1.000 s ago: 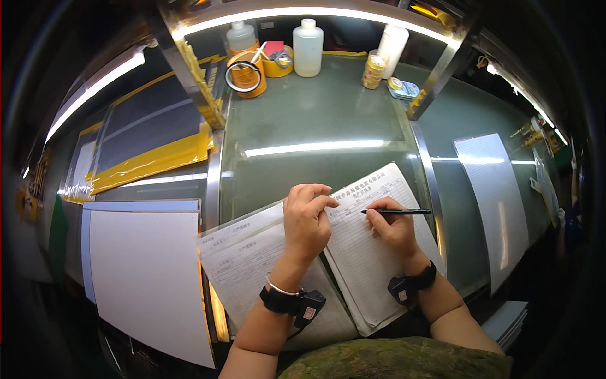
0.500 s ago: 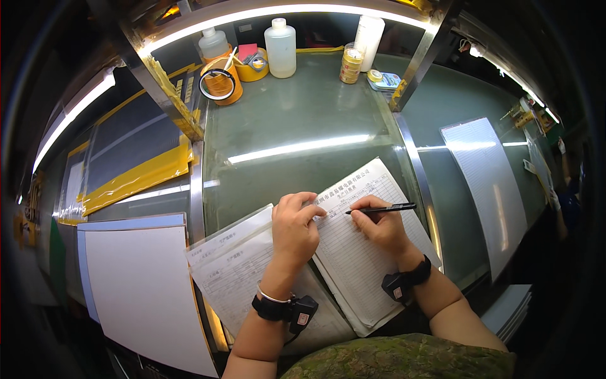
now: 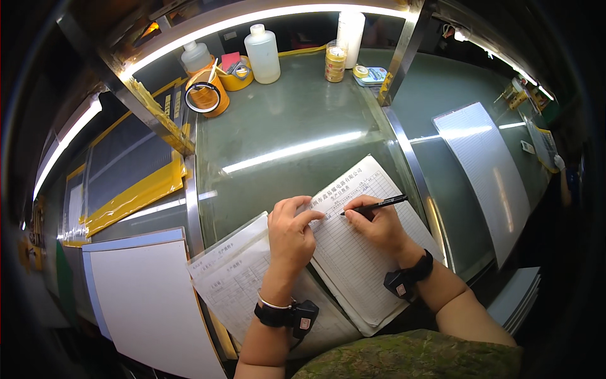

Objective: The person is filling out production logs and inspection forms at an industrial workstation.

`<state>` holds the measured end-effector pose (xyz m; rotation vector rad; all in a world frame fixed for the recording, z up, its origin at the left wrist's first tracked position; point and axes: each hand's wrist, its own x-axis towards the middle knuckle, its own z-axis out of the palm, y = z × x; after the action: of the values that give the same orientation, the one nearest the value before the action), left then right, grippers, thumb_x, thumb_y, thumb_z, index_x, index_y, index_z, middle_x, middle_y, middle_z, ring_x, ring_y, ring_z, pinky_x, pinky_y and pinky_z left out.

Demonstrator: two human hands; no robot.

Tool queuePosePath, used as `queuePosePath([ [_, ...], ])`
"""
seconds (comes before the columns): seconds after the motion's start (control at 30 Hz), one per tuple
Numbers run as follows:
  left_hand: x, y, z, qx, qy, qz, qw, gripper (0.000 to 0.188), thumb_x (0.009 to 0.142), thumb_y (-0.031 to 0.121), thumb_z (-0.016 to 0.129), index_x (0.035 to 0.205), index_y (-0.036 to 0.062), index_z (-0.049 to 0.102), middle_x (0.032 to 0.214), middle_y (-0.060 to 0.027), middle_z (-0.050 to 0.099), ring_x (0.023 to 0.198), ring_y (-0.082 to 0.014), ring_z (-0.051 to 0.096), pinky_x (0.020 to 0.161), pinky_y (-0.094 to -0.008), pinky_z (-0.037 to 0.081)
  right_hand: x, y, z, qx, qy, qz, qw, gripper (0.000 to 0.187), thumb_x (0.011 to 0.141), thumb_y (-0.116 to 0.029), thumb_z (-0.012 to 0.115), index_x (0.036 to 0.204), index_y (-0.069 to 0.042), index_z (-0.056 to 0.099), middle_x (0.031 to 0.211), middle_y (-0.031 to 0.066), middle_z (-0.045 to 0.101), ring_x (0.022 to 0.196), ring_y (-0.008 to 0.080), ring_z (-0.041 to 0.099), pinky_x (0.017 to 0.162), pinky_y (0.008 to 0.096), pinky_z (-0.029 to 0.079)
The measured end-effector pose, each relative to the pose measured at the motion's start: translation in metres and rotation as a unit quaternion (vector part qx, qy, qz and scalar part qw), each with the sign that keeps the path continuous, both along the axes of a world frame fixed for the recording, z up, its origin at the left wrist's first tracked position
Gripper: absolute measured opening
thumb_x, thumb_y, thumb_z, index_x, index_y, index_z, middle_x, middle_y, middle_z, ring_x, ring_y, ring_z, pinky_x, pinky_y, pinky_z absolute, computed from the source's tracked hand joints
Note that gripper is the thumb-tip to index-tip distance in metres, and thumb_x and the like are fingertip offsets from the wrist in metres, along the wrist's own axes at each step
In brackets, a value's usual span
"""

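Observation:
My right hand [image 3: 375,224] pinches a black pen [image 3: 388,202], its tip at the upper rows of a printed form pad [image 3: 360,259] with ruled lines. Resting on the pad's left edge is my left hand [image 3: 291,230], fingers bent and apart, with no object in its grasp. Under my left forearm lie printed sheets in a clear sleeve [image 3: 237,278], beside the pad. Each wrist wears a black strap with a small box; a pale bangle [image 3: 273,302] circles the left one.
Along the back stand a white bottle [image 3: 262,55], rolls of tape [image 3: 207,95], a stack of yellow rolls [image 3: 334,63] and a white cylinder [image 3: 351,38]. Large white boards [image 3: 148,297] lie at left, a ribbed sheet [image 3: 483,170] at right. Metal posts [image 3: 402,57] flank the green tabletop. Another person's gloved hand [image 3: 559,162] shows far right.
The whole view has shifted and tilted slightly. My right hand keeps the pen at the form, its tip a little further left in the picture. My left hand stays on the pad's edge.

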<state>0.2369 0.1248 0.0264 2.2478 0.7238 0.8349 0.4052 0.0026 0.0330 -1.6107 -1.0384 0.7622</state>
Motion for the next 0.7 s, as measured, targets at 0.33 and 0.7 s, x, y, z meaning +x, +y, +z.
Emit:
queuePosePath([
  [0.33, 0.0004, 0.0008, 0.0008, -0.003, 0.008, -0.007, 1.0, 0.029, 0.071, -0.006, 0.059, 0.085, 0.0124, 0.076, 0.111, -0.0074, 0.067, 0.11, -0.0286, 0.057, 0.093, -0.0401, 0.041, 0.0015, 0.0, 0.0008, 0.006, -0.051, 0.004, 0.999, 0.009, 0.09, -0.008, 0.066, 0.093, 0.0, 0.067, 0.072, 0.0022, 0.062, 0.062, 0.0074, 0.053, 0.056, 0.0232, 0.043],
  [0.7, 0.0011, -0.0014, 0.0078, -0.002, 0.005, -0.004, 1.0, 0.037, 0.07, -0.012, 0.052, 0.086, 0.0092, 0.077, 0.11, -0.0107, 0.067, 0.107, -0.031, 0.058, 0.094, -0.0388, 0.045, -0.0008, -0.0016, -0.0004, 0.03, -0.032, -0.026, 0.999, 0.008, 0.09, -0.007, 0.066, 0.092, 0.0, 0.066, 0.073, 0.0024, 0.062, 0.06, 0.0072, 0.051, 0.054, 0.0231, 0.041],
])
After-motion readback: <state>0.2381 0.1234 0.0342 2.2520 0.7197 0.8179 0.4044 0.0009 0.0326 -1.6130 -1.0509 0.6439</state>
